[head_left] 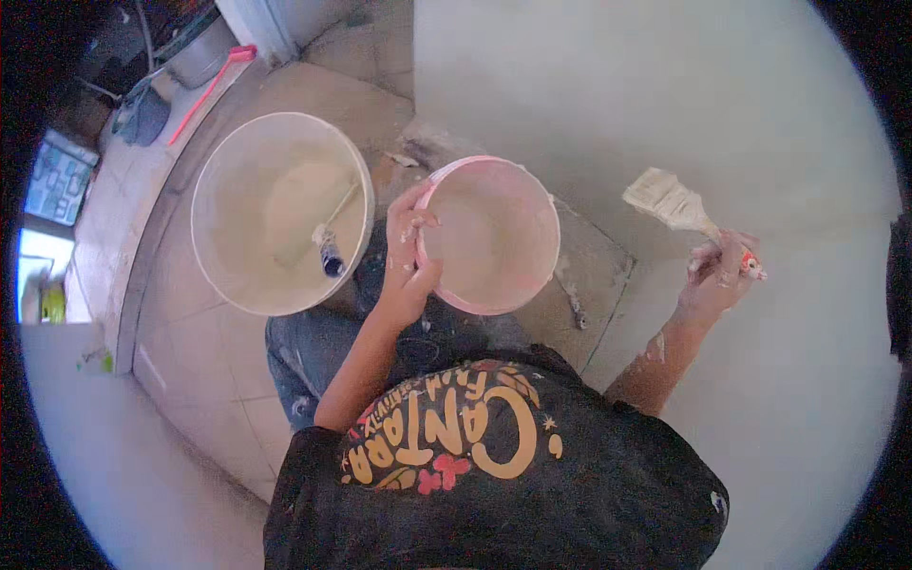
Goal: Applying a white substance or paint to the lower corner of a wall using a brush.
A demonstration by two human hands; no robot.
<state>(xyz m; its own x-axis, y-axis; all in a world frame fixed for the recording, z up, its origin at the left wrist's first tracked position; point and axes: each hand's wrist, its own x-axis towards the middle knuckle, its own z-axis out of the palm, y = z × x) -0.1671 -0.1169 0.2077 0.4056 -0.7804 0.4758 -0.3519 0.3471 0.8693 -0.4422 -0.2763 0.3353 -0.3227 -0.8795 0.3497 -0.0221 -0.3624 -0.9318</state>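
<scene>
My left hand (410,249) grips the near-left rim of a pink bucket (538,237), thumb inside and fingers around the wall. Pale paint or plaster coats the bucket's inside. Out to the right, my right hand (717,274) is closed around the handle of a wide paintbrush (669,200). Its bristles are thick with off-white paint and point up and left, close to the pale wall (646,85); I cannot tell whether they touch it. Both hands have white smears. Left of the pink bucket stands a larger white bucket (215,214) with a paint roller (331,255) resting inside.
Tiled floor (195,356) lies around the buckets, with scraps near the wall's foot. A small paint-caked tool (578,309) lies right of the pink bucket. At the far left, a raised ledge (142,204) carries a red-handled tool (211,93) and a dark container (142,116).
</scene>
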